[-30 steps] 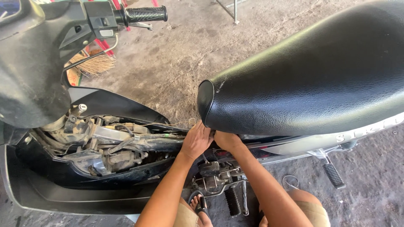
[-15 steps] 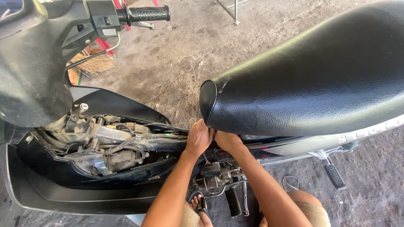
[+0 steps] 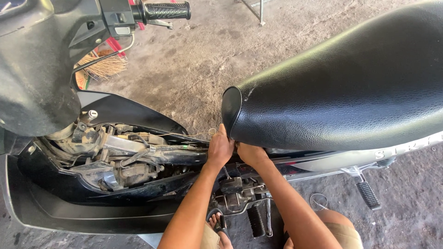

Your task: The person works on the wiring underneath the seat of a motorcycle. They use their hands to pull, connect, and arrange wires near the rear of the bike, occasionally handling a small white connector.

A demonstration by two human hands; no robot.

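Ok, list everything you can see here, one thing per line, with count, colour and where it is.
seat: one, black, right, nose pointing left above the frame
handlebar: one rubber end showing, black, top left
front cover: one, dark grey, left
engine parts: a cluster, grimy grey, open frame at left centre
footpegs: two, black, lower centre and lower right
broom: one, straw bristles, on the ground upper left
floor: concrete, grey, behind the bike
sandal: one, black, bottom centre
left hand: one, at the seat's nose, fingers on the frame
right hand: one, tucked under the seat's nose
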